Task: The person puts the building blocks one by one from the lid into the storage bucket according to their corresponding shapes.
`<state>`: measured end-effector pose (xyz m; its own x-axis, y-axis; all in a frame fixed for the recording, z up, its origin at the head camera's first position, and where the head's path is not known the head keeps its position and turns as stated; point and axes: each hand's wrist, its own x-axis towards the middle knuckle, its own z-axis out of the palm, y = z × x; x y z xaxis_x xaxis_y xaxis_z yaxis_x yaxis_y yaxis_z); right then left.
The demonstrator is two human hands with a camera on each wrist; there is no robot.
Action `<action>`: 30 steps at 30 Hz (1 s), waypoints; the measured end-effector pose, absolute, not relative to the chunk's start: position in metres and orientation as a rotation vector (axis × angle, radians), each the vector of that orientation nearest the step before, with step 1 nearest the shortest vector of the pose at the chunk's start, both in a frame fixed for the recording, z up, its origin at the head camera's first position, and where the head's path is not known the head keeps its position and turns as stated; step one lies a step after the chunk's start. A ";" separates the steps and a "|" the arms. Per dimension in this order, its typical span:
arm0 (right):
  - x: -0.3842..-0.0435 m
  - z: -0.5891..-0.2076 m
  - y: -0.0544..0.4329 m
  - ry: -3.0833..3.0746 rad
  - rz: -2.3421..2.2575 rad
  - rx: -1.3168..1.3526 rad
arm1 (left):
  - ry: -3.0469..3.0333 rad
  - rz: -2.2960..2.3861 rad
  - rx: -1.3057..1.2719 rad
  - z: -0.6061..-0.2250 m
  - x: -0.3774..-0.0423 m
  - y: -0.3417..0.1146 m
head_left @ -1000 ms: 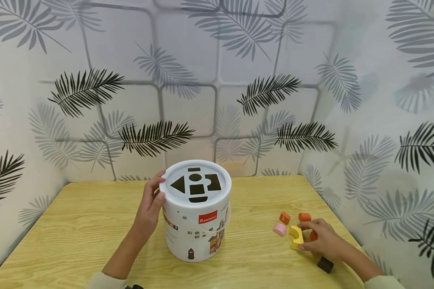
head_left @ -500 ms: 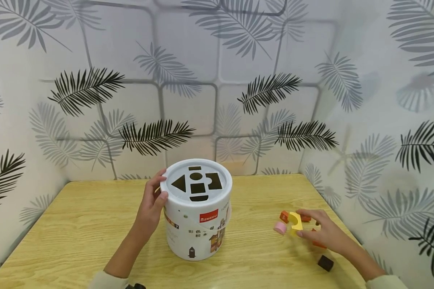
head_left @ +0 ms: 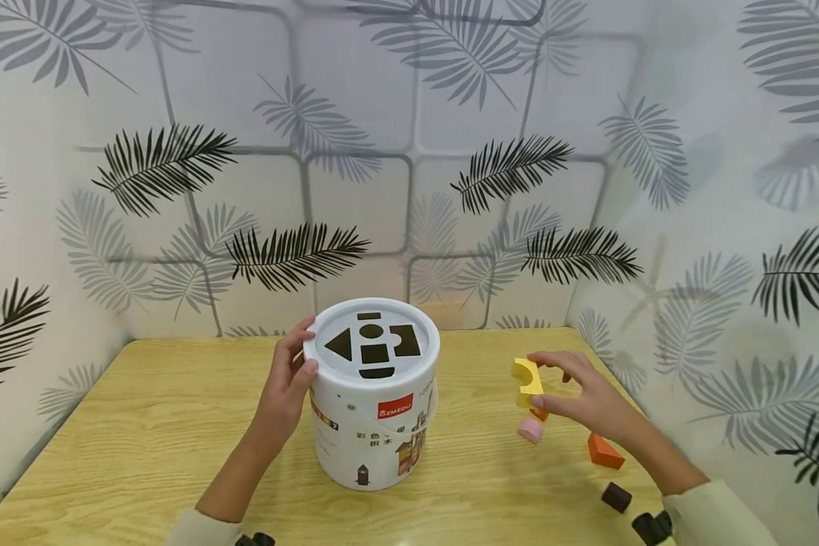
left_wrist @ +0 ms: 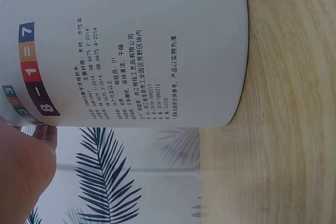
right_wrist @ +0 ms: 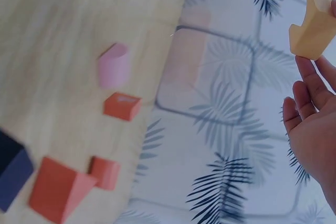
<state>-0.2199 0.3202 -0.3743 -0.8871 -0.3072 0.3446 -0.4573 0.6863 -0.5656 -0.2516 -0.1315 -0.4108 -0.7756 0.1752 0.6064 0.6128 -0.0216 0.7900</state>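
Observation:
A white bucket (head_left: pixel 344 447) of toy blocks stands upright on the table, its lid (head_left: pixel 399 368) cut with variously shaped holes. My left hand (head_left: pixel 285 390) holds the bucket's left side at the rim, thumb in front and fingers behind; the left wrist view shows the hand (left_wrist: pixel 23 177) beside the printed wall. Raised above the table to the right of the bucket, a yellow arch block (head_left: pixel 528 398) is pinched between thumb and fingers of my right hand (head_left: pixel 587 394). Its curved notch is visible in the right wrist view.
Under and around the right hand lie a pink block (head_left: pixel 530 431), a partly covered orange block (head_left: pixel 539 414), an orange triangular block (head_left: pixel 604 452) and a dark cylinder (head_left: pixel 616 497). Another small red-orange block (right_wrist: pixel 105 172) shows in the right wrist view. Leaf-patterned fabric walls bound the table.
My right hand has lifted the yellow arch block from among the other blocks and carried it up and left, uncovering the orange triangular block. The left hand stays on the bucket.

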 end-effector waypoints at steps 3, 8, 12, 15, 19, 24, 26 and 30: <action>-0.222 -0.361 0.307 -2.676 0.994 0.612 | -1.931 -1.855 -0.830 -0.411 -0.252 -0.132; -0.228 -0.341 0.285 -2.659 1.030 0.605 | -1.944 -1.838 -0.816 -0.410 -0.253 -0.132; -0.235 -0.332 0.268 -2.630 1.060 0.660 | -1.963 -1.829 -0.806 -0.409 -0.252 -0.133; -0.241 -0.325 0.256 -2.604 1.076 0.721 | -1.967 -1.830 -0.808 -0.409 -0.252 -0.133; -0.249 -0.318 0.242 -2.613 1.108 0.764 | -1.964 -1.834 -0.812 -0.409 -0.251 -0.133; -0.259 -0.312 0.227 -2.627 1.135 0.782 | -1.966 -1.838 -0.811 -0.408 -0.250 -0.132; -0.264 -0.310 0.221 -2.623 1.149 0.793 | -1.967 -1.839 -0.808 -0.408 -0.250 -0.132; -0.271 -0.308 0.209 -2.631 1.177 0.824 | -1.963 -1.842 -0.809 -0.408 -0.249 -0.132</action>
